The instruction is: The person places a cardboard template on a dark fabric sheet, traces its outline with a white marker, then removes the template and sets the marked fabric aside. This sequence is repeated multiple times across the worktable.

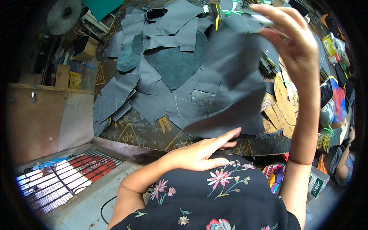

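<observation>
- The big dark grey piece of leather (pixel 234 76) in the air is blurry, so its exact shape is hard to make out.
- It hides part of the pile of grey cut leather pieces (pixel 161 65) lying on the dark work table (pixel 145 134).
- The right hand (pixel 291 38) is raised high, with its fingers bent. It seems to pinch the top edge of the blurry piece, but the grip is too smeared to be sure.
- The left hand (pixel 203 151) is low, open and flat, with its fingers held together. Its fingertips reach the bottom edge of the hanging piece, just over the table's front edge.
- Flat brown cardboard shapes (pixel 281 107) lie to the right, partly covered.
</observation>
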Motion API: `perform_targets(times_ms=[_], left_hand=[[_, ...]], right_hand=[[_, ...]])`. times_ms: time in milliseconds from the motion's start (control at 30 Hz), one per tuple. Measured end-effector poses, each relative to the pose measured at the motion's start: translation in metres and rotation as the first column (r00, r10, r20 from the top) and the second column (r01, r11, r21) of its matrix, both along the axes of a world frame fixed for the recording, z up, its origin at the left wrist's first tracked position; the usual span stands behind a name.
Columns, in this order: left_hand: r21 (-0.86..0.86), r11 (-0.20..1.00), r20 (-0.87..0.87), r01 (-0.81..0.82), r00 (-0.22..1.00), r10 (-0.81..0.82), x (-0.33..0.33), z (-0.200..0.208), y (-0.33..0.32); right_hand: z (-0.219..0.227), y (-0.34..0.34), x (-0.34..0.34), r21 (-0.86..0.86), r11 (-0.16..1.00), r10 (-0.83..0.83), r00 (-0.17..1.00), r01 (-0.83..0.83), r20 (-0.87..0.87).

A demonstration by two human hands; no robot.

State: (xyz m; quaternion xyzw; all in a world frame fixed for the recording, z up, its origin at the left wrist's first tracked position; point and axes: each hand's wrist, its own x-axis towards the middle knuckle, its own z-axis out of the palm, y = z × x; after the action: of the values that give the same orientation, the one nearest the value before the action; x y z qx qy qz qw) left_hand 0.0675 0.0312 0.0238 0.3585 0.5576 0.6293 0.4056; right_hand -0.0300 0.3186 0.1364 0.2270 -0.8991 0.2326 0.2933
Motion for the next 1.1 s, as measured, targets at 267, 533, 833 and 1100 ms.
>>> perform_targets(times_ms=[267,533,833,1100], left_hand=[[-0.36,0.689,-0.361,-0.629,0.775,0.519,-0.034,0.031,-0.056],[-0.15,0.637,-0.796,-0.756,0.475,0.376,-0.054,-0.004,-0.024],[-0.088,0.707,-0.718,-0.701,0.537,0.443,-0.066,-0.015,0.004],[0.109,0.62,-0.748,-0.777,0.347,0.566,-0.067,-0.008,-0.02]], right_hand=[[-0.055,0.01,0.076,-0.011,0.952,-0.267,0.846,0.306,0.462],[-0.099,-0.014,0.118,-0.098,0.923,-0.209,0.698,0.373,0.685],[-0.104,-0.04,0.108,0.012,0.932,-0.302,0.76,0.362,0.576],[-0.111,-0.038,0.118,-0.088,0.882,-0.299,0.694,0.463,0.654]])
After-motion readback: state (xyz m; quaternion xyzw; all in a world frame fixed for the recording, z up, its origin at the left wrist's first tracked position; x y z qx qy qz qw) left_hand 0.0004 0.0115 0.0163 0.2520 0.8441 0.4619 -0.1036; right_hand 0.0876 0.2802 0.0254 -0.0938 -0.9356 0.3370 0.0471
